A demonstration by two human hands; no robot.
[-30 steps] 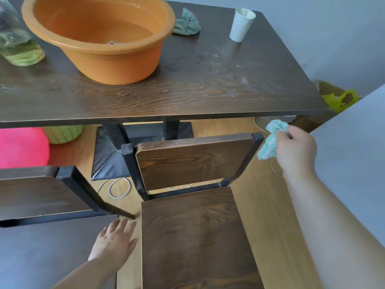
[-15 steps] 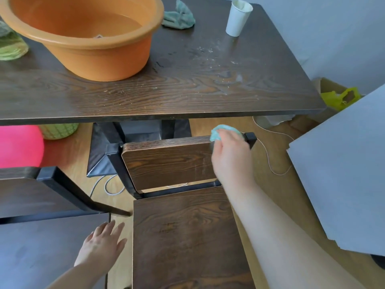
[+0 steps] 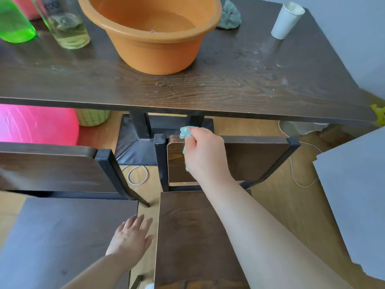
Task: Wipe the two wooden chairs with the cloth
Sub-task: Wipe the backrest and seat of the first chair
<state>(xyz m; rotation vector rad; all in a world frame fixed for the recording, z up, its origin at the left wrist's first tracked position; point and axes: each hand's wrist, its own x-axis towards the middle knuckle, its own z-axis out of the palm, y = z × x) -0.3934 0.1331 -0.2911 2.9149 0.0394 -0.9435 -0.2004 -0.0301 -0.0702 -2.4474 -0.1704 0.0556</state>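
Before the dark, wood-grained table (image 3: 208, 88), two wooden chairs stand side by side. Each has a brown grained slab for a backrest and a flat seat, set in a square black metal frame. The right chair (image 3: 250, 159) shows warm, streaky grain on its backrest. The left chair (image 3: 52, 170) is darker, its seat dulled by grey glare.

The bare right arm reaches nearly straight from the lower right across the right chair's seat. The right hand (image 3: 205, 155) has its fingers curled round a small crumpled teal cloth (image 3: 186, 132) and holds it against the upper left corner of that backrest, just beside the black post. A tuft of cloth pokes out above the knuckles.

The left arm comes in from the bottom edge. The left hand (image 3: 130, 236) is flat, palm down, with fingers straight and slightly spread, holding nothing. It lies over the strip of pale wooden floor between the two seats; whether it touches either seat cannot be told.

On the table stand a round orange plastic basin (image 3: 154, 53) with water in it, a white paper cup (image 3: 285, 20), a clear bottle (image 3: 66, 26) of yellowish liquid and a bright green translucent bottle (image 3: 14, 24). A grey-green crumpled rag (image 3: 229, 16) lies behind the basin. Under the table sit a glossy pink ball (image 3: 35, 124) and a looped white cable (image 3: 137, 176).
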